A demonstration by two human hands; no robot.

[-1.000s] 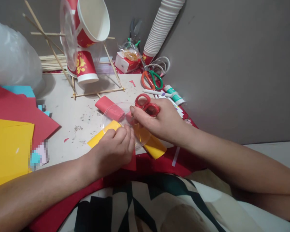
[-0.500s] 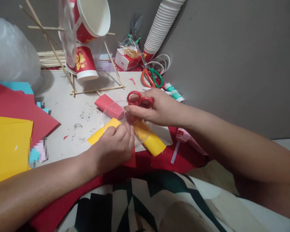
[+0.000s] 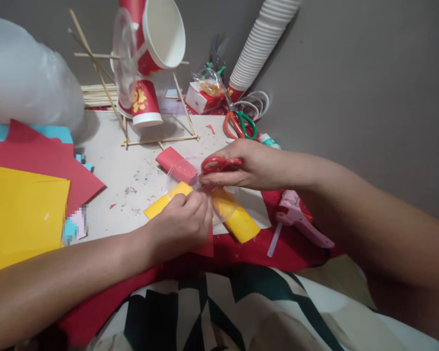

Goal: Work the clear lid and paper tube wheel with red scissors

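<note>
My right hand [image 3: 258, 163] is closed around small red-handled scissors [image 3: 222, 165]; their blades are hidden below the fingers. Close beside it, my left hand [image 3: 181, 219] is pinched shut at the middle of a clear plastic disc [image 3: 171, 181]. What its fingertips hold is hidden. Curled paper pieces fan out around the disc: a red piece [image 3: 171, 160] at the upper left, a yellow piece [image 3: 159, 204] at the left, and another yellow piece [image 3: 241, 223] at the lower right. Part of a further red piece [image 3: 206, 246] shows beneath my left hand.
A stick frame [image 3: 161, 141] carrying red paper cups [image 3: 146, 100] stands at the back. Coloured paper sheets [image 3: 25, 209] lie left, below a plastic bag [image 3: 29, 73]. Larger scissors [image 3: 246, 124], stacked cups [image 3: 265, 36] and a pink glue gun [image 3: 302, 222] are at the right.
The whole view has shifted, so things appear further right and slightly lower. My right hand has tilted the red scissors flatter and come closer to the left hand, which keeps its pinch.
</note>
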